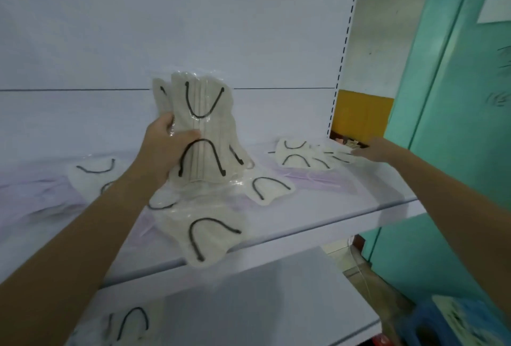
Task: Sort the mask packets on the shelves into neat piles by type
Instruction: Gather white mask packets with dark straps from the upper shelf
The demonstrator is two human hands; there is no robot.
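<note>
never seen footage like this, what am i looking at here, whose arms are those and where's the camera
There is no machine here. A person wears one camera on the head, so the single picture looks forward and down along their own two bare arms. The left hand grips a bundle of cream mask packets with black ear loops, held upright over the white shelf. The right hand, fingers straight and blurred, reaches towards loose cream packets at the shelf's right end; whether it touches them is unclear. More cream packets and some lilac packets lie flat on the same shelf. Another cream packet lies on the lower shelf.
</note>
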